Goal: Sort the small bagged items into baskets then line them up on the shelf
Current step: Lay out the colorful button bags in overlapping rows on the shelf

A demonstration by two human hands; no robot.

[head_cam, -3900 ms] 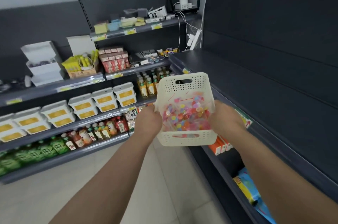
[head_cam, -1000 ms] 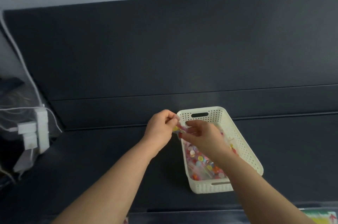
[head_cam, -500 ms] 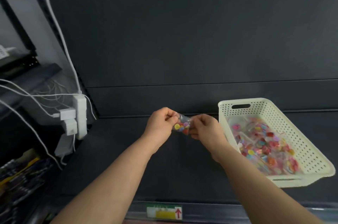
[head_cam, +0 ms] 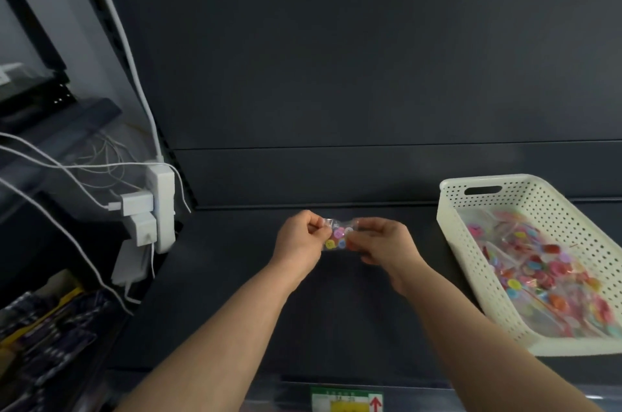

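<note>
Both hands, left (head_cam: pixel 298 238) and right (head_cam: pixel 382 243), pinch one button bag (head_cam: pixel 337 236) by its ends, long axis sideways, hovering above the shelf (head_cam: pixel 235 277) left of the basket (head_cam: pixel 451 226).

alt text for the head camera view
The left hand and right hand pinch a small clear bag of coloured buttons above a dark shelf. A white perforated basket holding more bags sits at right, a power strip at left.
</note>
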